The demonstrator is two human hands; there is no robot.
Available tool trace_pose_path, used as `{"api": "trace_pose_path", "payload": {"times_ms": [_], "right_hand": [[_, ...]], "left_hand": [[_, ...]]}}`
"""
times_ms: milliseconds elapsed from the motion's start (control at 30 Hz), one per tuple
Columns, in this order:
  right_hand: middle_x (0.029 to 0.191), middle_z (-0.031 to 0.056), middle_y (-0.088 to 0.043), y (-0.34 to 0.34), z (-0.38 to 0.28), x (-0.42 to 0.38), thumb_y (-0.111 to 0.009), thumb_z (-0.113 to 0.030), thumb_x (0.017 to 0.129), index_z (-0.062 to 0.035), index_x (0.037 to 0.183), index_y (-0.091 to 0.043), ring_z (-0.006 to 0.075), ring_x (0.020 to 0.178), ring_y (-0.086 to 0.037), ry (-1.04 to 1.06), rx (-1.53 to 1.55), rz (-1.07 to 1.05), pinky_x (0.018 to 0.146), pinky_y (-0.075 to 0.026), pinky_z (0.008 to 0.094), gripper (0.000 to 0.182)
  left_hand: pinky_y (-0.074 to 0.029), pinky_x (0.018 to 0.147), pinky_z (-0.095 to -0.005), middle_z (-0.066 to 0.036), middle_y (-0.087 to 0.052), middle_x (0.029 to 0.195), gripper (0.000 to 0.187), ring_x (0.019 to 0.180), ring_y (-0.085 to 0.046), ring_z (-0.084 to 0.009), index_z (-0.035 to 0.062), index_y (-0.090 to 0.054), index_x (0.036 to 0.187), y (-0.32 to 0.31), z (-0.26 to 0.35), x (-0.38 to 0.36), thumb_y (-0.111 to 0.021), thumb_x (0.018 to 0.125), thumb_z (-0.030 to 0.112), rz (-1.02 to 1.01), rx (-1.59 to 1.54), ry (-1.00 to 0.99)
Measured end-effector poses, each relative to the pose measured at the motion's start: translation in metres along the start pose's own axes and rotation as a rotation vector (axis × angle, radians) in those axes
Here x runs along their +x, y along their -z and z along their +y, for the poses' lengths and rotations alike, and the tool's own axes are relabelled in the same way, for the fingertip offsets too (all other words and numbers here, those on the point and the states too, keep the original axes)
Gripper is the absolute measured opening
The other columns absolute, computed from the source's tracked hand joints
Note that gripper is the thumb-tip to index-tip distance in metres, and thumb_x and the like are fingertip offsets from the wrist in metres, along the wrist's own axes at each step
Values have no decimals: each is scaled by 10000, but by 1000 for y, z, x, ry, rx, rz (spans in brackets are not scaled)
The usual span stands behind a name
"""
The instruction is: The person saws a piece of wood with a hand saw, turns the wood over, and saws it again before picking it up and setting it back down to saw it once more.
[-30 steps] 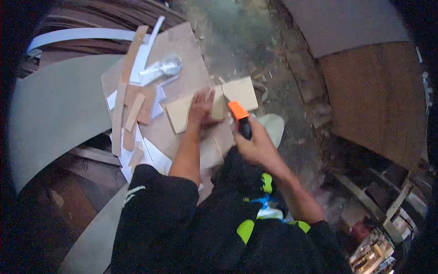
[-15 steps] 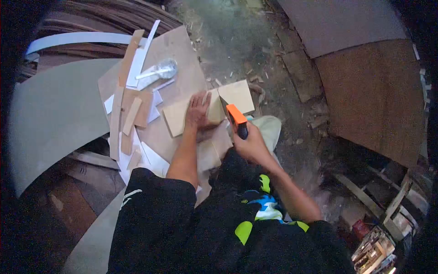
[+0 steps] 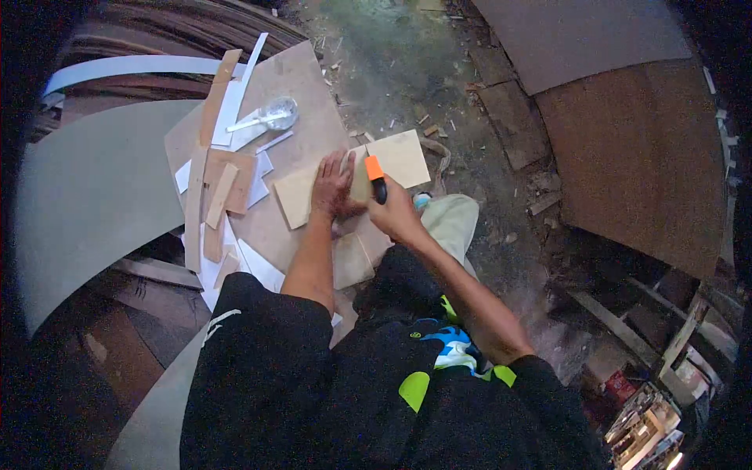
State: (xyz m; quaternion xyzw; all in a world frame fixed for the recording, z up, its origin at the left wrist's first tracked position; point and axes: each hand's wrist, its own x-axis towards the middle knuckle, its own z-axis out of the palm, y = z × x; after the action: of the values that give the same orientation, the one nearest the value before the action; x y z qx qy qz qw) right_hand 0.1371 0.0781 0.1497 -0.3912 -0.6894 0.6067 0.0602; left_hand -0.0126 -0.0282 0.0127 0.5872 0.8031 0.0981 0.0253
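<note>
A pale wooden board [image 3: 401, 157] lies across a larger plywood sheet [image 3: 313, 102], its right end jutting past the sheet's edge. My left hand [image 3: 334, 186] rests on the board with its fingers stretched out. Closed round the black grip of a handsaw [image 3: 374, 168] is my right hand [image 3: 398, 215], just right of my left. The saw has an orange section above the grip. Only a thin bit of its blade shows, at a line across the board near the far edge. The rest of the blade is hidden from above.
Wood strips [image 3: 222, 196], white offcuts [image 3: 258, 266] and a clear plastic cup-like item [image 3: 278, 114] lie on the sheet's left part. Scraps litter the floor [image 3: 376, 63]. Large brown panels [image 3: 634, 149] stand right; a grey curved panel [image 3: 110, 196] lies left.
My right hand and the saw have moved left and toward me, and the saw looks more upright in view. My left hand stays on the board. The view has shifted slightly.
</note>
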Motion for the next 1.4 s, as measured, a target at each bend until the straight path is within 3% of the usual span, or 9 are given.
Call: {"api": "trace_pose_path", "payload": {"times_ms": [167,367,467,567,767,833,933,1167,1400], "right_hand": [[768,97,-607,38,-34,-75,-618,-117,823,29,997,-576,164,717,-531,-40,14,-47,673,-459,328,231],[723,70,-560,-2,8,-1,-623,-70,792,18,960,-564,185,733,-568,21,-74,34,692,-467,345,199],[728,76,-568,42,-66,-58,-600,-72,797,24,959,-563,165,720,-544,82,8,-21,663,-459,342,192],[714,69,-561,53,-33,-66,-598,-86,794,23,945,-557,127,693,-480,-100,-32,-120,622,-434,333,191],[710,68,-551,14,-4,-32,-606,-95,781,17,943,-555,151,686,-490,95,-46,42,625,-435,339,203],[715,60,-527,43,-63,-58,-607,-93,785,9,941,-561,142,686,-483,59,0,-38,619,-427,325,192],[891,227,-646,54,-34,-68,-632,-135,771,18,1046,-595,337,832,-644,-82,-119,-106,772,-491,402,317],[742,78,-557,7,-5,-11,-633,-137,806,13,955,-564,160,680,-501,-11,-19,37,630,-446,340,223],[791,136,-618,29,-11,-41,-616,-123,790,22,956,-581,191,746,-557,27,40,16,712,-466,352,224]], "left_hand": [[-247,1143,-482,-193,-396,1433,1249,1338,-368,-335,28,-351,1448,7,10,-17,-773,484,700,-67,-95,34],[-267,1135,-468,-183,-403,1430,1207,1326,-384,-326,28,-367,1438,16,12,-7,-775,505,675,-78,11,33],[-268,1134,-470,-183,-409,1418,1181,1322,-383,-330,31,-367,1438,24,-5,22,-770,524,661,-18,-9,45],[-266,1135,-473,-184,-417,1406,1178,1323,-377,-336,33,-365,1438,23,10,16,-764,528,666,0,-87,43],[-254,1148,-460,-182,-409,1410,1225,1344,-353,-329,39,-340,1449,8,8,-4,-761,501,689,-31,41,9],[-256,1149,-460,-184,-410,1408,1181,1335,-364,-339,35,-337,1452,10,-2,10,-785,517,601,15,7,28],[-264,1147,-463,-191,-416,1397,1087,1315,-387,-358,24,-344,1448,31,15,11,-813,562,445,1,-95,39],[-267,1141,-461,-202,-407,1404,1150,1322,-376,-357,49,-339,1460,3,1,-1,-830,515,483,8,3,-2],[-278,1131,-463,-184,-420,1400,1197,1306,-393,-344,24,-365,1438,23,15,5,-772,509,660,7,-79,14]]}}
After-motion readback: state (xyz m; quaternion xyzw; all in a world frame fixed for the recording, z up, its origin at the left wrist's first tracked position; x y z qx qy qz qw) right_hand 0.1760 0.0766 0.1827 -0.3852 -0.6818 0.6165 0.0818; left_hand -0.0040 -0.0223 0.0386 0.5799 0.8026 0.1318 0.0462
